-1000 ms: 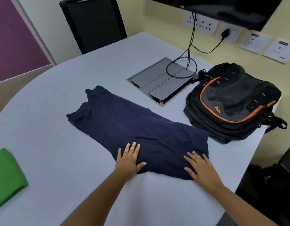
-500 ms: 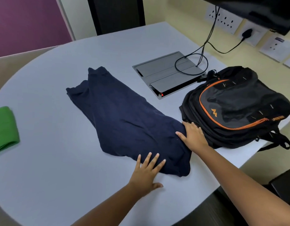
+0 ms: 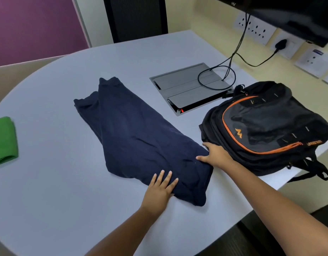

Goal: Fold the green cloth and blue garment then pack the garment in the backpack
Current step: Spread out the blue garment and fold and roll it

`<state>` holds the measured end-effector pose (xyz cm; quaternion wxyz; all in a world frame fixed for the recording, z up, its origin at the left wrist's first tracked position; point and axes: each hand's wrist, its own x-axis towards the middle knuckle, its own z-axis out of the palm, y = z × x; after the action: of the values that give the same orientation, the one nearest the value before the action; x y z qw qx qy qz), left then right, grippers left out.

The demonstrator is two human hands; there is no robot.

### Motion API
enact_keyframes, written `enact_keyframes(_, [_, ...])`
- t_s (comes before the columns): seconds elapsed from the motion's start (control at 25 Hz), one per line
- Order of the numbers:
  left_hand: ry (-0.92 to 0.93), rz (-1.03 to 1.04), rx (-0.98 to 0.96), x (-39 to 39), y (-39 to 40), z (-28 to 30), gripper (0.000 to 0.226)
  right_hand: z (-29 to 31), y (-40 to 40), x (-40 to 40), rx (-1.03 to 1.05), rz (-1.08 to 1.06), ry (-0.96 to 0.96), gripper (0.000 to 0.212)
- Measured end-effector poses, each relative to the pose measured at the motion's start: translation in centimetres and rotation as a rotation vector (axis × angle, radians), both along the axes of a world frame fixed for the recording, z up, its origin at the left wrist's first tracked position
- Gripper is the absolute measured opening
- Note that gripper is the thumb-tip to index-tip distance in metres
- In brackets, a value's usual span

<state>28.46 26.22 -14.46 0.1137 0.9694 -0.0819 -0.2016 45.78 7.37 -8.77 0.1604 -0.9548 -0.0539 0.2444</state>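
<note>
The dark blue garment (image 3: 133,133) lies folded lengthwise into a long strip across the middle of the pale table (image 3: 48,191). My left hand (image 3: 160,189) rests flat on its near edge, fingers spread. My right hand (image 3: 215,155) presses on the garment's right end, beside the backpack. The black backpack (image 3: 266,126) with orange trim lies flat at the right, its zips shut. The green cloth (image 3: 4,139) sits folded at the table's left edge, partly out of frame.
A grey cable hatch (image 3: 185,89) is set into the table behind the backpack, with black cables (image 3: 231,58) running up to wall sockets. A black chair (image 3: 135,17) stands at the far side. The table's rounded edge runs close by on the right.
The view has swung left. My right hand moved from the garment's near edge to its right end by the backpack. My left hand shifted right along the near edge.
</note>
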Motion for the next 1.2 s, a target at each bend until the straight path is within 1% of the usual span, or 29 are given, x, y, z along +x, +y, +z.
enact_keyframes(0.08, [-0.063,0.008,-0.096,0.0,0.9,0.7,0.046,0.4,0.0,0.2,0.088,-0.033,0.029,0.075])
enact_keyframes(0.12, [-0.113,0.012,-0.162,0.0,1.3,0.7,0.045,0.8,-0.1,0.3,0.145,-0.056,0.076,0.073])
enact_keyframes(0.2, [-0.016,0.057,-0.328,-0.1,2.8,1.2,0.042,1.9,0.1,0.4,0.231,-0.086,0.237,0.072])
enact_keyframes(0.28, [0.106,0.08,-0.418,-0.4,5.0,2.0,0.04,2.8,0.5,-0.3,0.303,-0.135,0.418,0.077])
enact_keyframes(0.36, [0.209,0.09,-0.384,-1.0,7.9,2.7,0.042,2.8,1.3,-2.0,0.339,-0.168,0.509,0.082])
enact_keyframes(0.4, [0.227,0.079,-0.352,-1.4,9.0,2.9,0.053,2.3,1.6,-3.2,0.356,-0.169,0.533,0.083])
enact_keyframes(0.48, [0.196,0.038,-0.303,-2.3,11.7,2.5,0.086,1.2,2.9,-5.6,0.411,-0.148,0.578,0.078])
enact_keyframes(0.52, [0.156,-0.002,-0.278,-2.9,12.8,2.2,0.089,0.6,3.4,-6.6,0.457,-0.148,0.586,0.073])
enact_keyframes(0.56, [0.087,-0.079,-0.206,-3.5,13.9,1.6,0.079,0.1,3.9,-7.2,0.51,-0.155,0.575,0.065])
enact_keyframes(0.6, [0.019,-0.153,-0.08,-4.3,14.9,0.7,0.063,-0.2,4.0,-7.8,0.547,-0.155,0.535,0.056])
enact_keyframes(0.64, [0.118,-0.168,0.019,-5.0,15.7,0.6,0.062,-0.6,3.7,-8.1,0.545,-0.11,0.438,0.047])
enact_keyframes(0.68, [0.133,-0.183,0.106,-5.6,16.0,0.0,0.077,-1.1,3.1,-8.2,0.492,-0.003,0.32,0.043])
enact_keyframes(0.72, [0.154,-0.168,0.114,-6.1,16.0,-0.5,0.093,-1.5,2.4,-8.1,0.38,0.165,0.181,0.051])
enact_keyframes(0.76, [0.129,-0.155,0.115,-6.3,15.9,-1.4,0.102,-1.9,1.7,-8.1,0.246,0.357,0.043,0.068])
enact_keyframes(0.8, [0.123,-0.168,0.118,-6.0,15.8,-1.7,0.107,-2.4,1.1,-8.0,0.129,0.509,-0.077,0.084])
enact_keyframes(0.84, [0.08,-0.162,0.109,-5.2,15.9,-1.7,0.109,-2.9,0.8,-7.9,0.056,0.596,-0.144,0.096])
enact_keyframes(0.88, [0.045,-0.129,0.094,-4.4,16.3,-1.8,0.112,-3.3,0.8,-7.9,0.026,0.628,-0.181,0.102])
enact_keyframes(0.96, [-0.012,-0.141,0.096,-2.7,16.9,-1.3,0.118,-3.7,1.6,-7.5,0.017,0.63,-0.236,0.105])
enact_keyframes(1.04, [-0.008,-0.174,0.125,-1.4,17.5,-0.5,0.115,-3.9,2.9,-7.1,0.096,0.657,-0.335,0.106])
enact_keyframes(1.08, [0.015,-0.156,0.147,-0.9,17.7,0.0,0.112,-4.0,3.4,-6.8,0.133,0.703,-0.389,0.104])
enact_keyframes(1.12, [0.007,-0.145,0.16,-0.7,17.7,0.4,0.111,-3.8,4.0,-6.4,0.123,0.777,-0.401,0.102])
enact_keyframes(1.16, [-0.052,-0.151,0.176,-0.8,17.5,0.7,0.11,-3.6,4.4,-5.9,0.083,0.879,-0.414,0.098])
enact_keyframes(1.2, [-0.006,-0.115,0.172,-1.3,17.2,1.0,0.109,-3.3,4.8,-5.4,0.026,0.982,-0.437,0.094])
